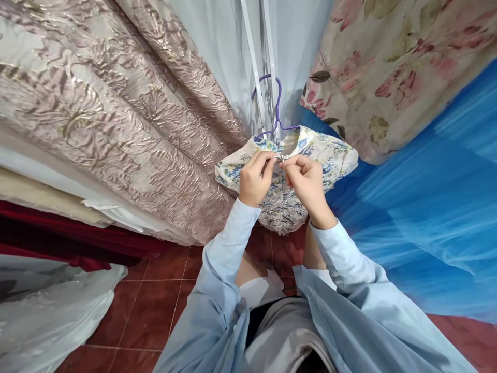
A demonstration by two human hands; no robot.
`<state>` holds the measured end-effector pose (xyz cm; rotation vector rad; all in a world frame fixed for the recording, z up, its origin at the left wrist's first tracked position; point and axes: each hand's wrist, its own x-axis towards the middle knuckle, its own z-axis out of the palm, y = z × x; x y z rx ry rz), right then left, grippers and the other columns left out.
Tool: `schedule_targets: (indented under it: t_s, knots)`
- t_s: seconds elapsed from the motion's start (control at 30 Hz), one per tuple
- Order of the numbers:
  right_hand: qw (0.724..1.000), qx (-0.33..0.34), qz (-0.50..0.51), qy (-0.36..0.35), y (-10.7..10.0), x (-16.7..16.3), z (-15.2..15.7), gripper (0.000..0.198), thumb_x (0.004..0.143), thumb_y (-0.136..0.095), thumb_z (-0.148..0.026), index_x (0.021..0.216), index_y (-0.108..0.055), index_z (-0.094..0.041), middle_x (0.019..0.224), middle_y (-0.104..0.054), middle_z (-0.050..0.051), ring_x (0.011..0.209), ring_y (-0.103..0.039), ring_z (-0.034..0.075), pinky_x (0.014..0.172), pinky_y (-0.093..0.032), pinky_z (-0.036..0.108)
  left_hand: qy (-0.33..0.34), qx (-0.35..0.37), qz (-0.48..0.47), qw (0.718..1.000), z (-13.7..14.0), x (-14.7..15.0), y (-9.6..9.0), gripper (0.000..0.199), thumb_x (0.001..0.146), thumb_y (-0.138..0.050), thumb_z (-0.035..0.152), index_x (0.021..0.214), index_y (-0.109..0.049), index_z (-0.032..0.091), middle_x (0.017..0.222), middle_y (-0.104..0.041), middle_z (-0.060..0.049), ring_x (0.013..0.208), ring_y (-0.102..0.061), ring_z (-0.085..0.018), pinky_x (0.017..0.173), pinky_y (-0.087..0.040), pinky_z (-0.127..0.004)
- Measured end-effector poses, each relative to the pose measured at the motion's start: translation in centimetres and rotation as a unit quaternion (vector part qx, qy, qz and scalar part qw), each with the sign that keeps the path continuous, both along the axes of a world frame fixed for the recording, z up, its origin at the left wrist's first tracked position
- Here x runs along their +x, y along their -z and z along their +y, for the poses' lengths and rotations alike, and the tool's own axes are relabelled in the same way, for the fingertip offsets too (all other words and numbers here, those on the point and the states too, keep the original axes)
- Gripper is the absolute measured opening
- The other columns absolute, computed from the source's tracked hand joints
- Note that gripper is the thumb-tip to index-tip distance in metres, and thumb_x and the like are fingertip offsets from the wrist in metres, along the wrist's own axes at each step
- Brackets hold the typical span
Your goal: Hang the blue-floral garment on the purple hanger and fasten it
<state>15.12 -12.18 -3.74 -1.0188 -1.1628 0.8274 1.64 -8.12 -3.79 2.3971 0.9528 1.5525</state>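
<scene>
A white dress with blue and yellow flowers (330, 155) hangs in front of me on a purple hanger (279, 98). My left hand (256, 176) pinches the edge of its neckline between thumb and fingertips. Close beside it, my right hand (305, 178) is closed in a pinch at the middle of the same edge. Between the fingertips shows a small dark or shiny bit, perhaps a fastener, too small to make out. The hands cover part of the neckline, and the lower dress is foreshortened below them.
A pink-and-gold brocade cloth (116, 114) hangs at the left, above dark red fabric (58, 233). Pale floral cloth (407, 67) and blue tulle (427, 217) hang at the right. White straps (252, 46) run down behind the hanger. Red tiles (151, 305) cover the floor.
</scene>
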Motion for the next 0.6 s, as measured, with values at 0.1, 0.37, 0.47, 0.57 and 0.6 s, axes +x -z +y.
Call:
schedule_targets:
  t_s: [0.1, 0.37, 0.47, 0.57, 0.6]
  knots:
    - [0.999, -0.019, 0.032, -0.016, 0.6, -0.1, 0.7, 0.025, 0.087, -0.062, -0.031, 0.067, -0.051, -0.021, 0.046, -0.035, -0.009, 0.04, -0.029, 0.006, 0.043, -0.02, 0.022, -0.027, 0.032, -0.024, 0.999, -0.4, 0.6, -0.1, 0.027, 0.105, -0.047, 0.034, 0.099, -0.065, 0.016, 0.093, -0.069, -0.006, 0.091, -0.067, -0.015, 0.085, -0.052, -0.028]
    - [0.992, -0.12, -0.026, -0.002, 6.1, -1.2, 0.0, 0.025, 0.08, -0.058, -0.033, 0.061, -0.048, -0.021, 0.047, -0.033, -0.007, 0.045, -0.025, 0.007, 0.047, -0.02, 0.026, -0.089, 0.061, -0.114, 0.988, -1.9, 0.0, -1.1, 0.031, 0.105, -0.045, 0.042, 0.096, -0.064, 0.018, 0.089, -0.066, -0.004, 0.09, -0.066, -0.015, 0.086, -0.053, -0.03]
    - [0.986, -0.142, -0.086, 0.026, 9.5, -1.7, -1.4, 0.026, 0.08, -0.056, -0.034, 0.059, -0.045, -0.022, 0.05, -0.038, -0.006, 0.048, -0.031, 0.009, 0.051, -0.025, 0.026, -0.097, 0.051, -0.176, 0.978, -1.1, -1.9, -1.8, 0.032, 0.103, -0.049, 0.046, 0.098, -0.064, 0.018, 0.092, -0.065, -0.004, 0.09, -0.065, -0.015, 0.085, -0.053, -0.03]
    - [0.973, -0.174, -0.141, 0.048, 12.7, -1.7, -3.0, 0.027, 0.079, -0.054, -0.032, 0.058, -0.042, -0.023, 0.05, -0.043, -0.004, 0.049, -0.036, 0.011, 0.053, -0.027, 0.027, -0.12, 0.024, -0.251, 0.96, 1.1, -5.9, -1.0, 0.034, 0.099, -0.056, 0.051, 0.098, -0.063, 0.018, 0.092, -0.065, -0.004, 0.088, -0.065, -0.015, 0.083, -0.055, -0.029]
    - [0.969, -0.185, -0.155, 0.05, 13.6, -1.6, -3.5, 0.028, 0.079, -0.054, -0.031, 0.056, -0.04, -0.024, 0.049, -0.043, -0.004, 0.049, -0.036, 0.012, 0.053, -0.028, 0.028, -0.125, 0.003, -0.279, 0.952, 2.0, -7.6, -0.4, 0.035, 0.097, -0.058, 0.053, 0.098, -0.063, 0.018, 0.092, -0.065, -0.004, 0.087, -0.065, -0.015, 0.084, -0.055, -0.029]
